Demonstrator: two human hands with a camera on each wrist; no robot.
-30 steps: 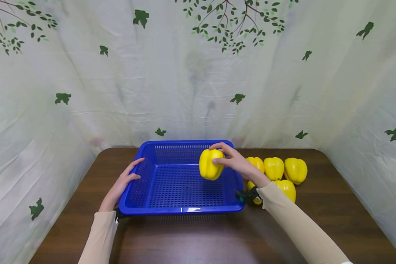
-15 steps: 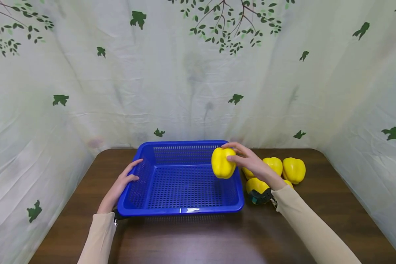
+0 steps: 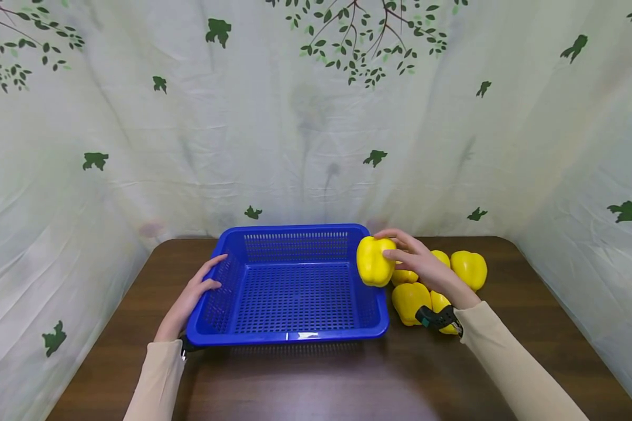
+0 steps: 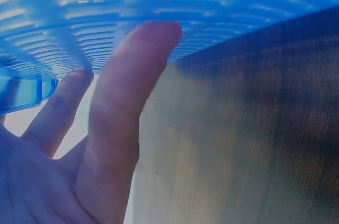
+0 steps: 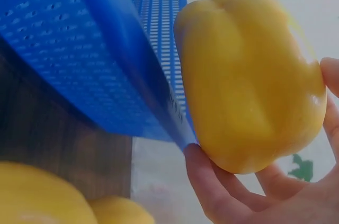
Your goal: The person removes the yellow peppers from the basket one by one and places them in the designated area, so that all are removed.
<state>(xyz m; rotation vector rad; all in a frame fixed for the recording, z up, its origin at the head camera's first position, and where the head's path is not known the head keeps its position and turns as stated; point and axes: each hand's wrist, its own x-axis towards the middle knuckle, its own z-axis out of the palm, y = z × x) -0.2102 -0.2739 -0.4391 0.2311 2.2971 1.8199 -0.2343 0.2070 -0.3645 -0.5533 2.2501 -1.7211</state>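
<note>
My right hand (image 3: 420, 263) holds a yellow bell pepper (image 3: 375, 261) between thumb and fingers, raised over the right rim of a blue plastic basket (image 3: 287, 337). In the right wrist view, the bell pepper (image 5: 251, 78) is gripped from its lower right side, and the basket's rim (image 5: 124, 49) runs close beside it. My left hand (image 3: 189, 297) rests at the basket's left rim with fingers extended. The left wrist view has those fingers (image 4: 119, 102) against the slotted basket wall (image 4: 212, 1). The slatted bottom of the basket shows bare.
Several more yellow bell peppers (image 3: 411, 303) sit right of the basket on the brown wooden table (image 3: 316, 386), partly hidden by my right hand and wrist strap. A pale curtain (image 3: 274, 117) with printed leaves hangs behind and along both sides.
My right hand has moved right with the bell pepper, from above the basket's inside to over its right rim. The left hand and basket stay in place.
</note>
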